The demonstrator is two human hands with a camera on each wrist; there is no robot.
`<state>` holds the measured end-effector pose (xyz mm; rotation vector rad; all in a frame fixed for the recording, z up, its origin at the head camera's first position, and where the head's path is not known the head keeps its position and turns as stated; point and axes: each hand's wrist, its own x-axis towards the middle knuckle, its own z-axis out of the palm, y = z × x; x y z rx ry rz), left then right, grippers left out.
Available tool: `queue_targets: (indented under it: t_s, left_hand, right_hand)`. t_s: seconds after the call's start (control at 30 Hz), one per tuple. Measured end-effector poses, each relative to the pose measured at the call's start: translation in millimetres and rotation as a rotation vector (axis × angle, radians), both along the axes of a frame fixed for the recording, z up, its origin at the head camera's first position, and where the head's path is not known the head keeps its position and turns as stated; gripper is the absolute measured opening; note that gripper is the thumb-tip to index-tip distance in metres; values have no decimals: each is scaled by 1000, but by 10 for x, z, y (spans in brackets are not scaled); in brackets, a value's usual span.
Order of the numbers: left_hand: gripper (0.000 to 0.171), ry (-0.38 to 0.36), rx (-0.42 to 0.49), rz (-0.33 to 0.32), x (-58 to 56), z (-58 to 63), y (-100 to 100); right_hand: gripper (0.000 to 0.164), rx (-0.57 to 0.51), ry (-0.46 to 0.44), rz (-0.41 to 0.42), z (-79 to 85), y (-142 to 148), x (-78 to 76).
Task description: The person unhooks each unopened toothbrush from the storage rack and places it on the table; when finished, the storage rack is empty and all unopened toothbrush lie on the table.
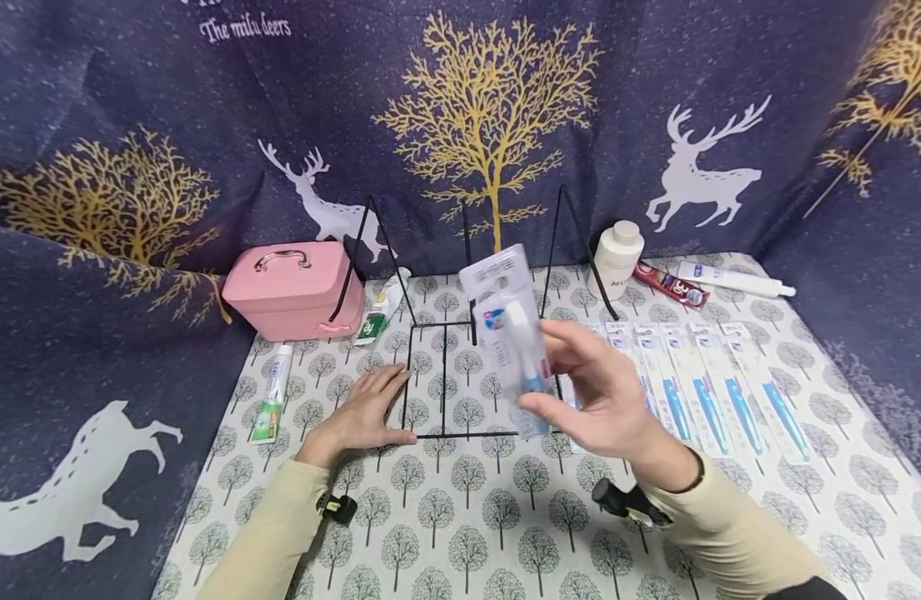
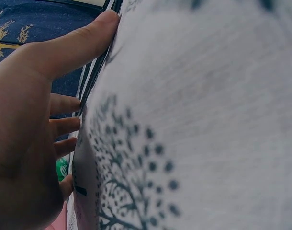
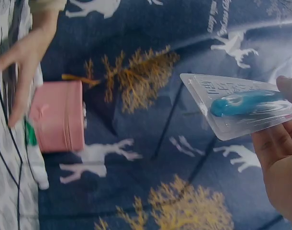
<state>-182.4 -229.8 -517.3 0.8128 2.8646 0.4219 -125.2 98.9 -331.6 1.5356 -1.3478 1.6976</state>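
Note:
My right hand [image 1: 603, 396] pinches a toothbrush in a clear blister pack [image 1: 511, 342] between thumb and fingers. The pack is held up over a black wire rack [image 1: 444, 379] on the table, its card end pointing up and away. In the right wrist view the blue handle of the toothbrush [image 3: 249, 102] shows through the plastic. At the rack's left front corner, my left hand [image 1: 364, 408] lies on the tablecloth with fingers spread, fingertips right at the wire. The left wrist view shows its thumb [image 2: 86, 40] extended along the cloth beside the black wire.
More packaged toothbrushes [image 1: 708, 392] lie in a row on the right. Behind them are a white bottle [image 1: 616, 258], a red tube [image 1: 672, 285] and a white tube [image 1: 738, 279]. Left of the rack stand a pink case [image 1: 291, 292], a green-and-white tube [image 1: 383, 307] and a toothpaste tube [image 1: 272, 396].

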Motion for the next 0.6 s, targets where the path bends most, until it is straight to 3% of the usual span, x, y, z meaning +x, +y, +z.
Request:
queue_targets:
  t_s: [0.3, 0.6]
  left_hand:
    - [111, -9, -12, 9, 5, -20, 1]
    - [111, -1, -21, 2, -13, -16, 18]
  right_hand:
    - [62, -118, -42, -79, 25, 396, 6]
    - [61, -208, -178, -144, -26, 853, 27]
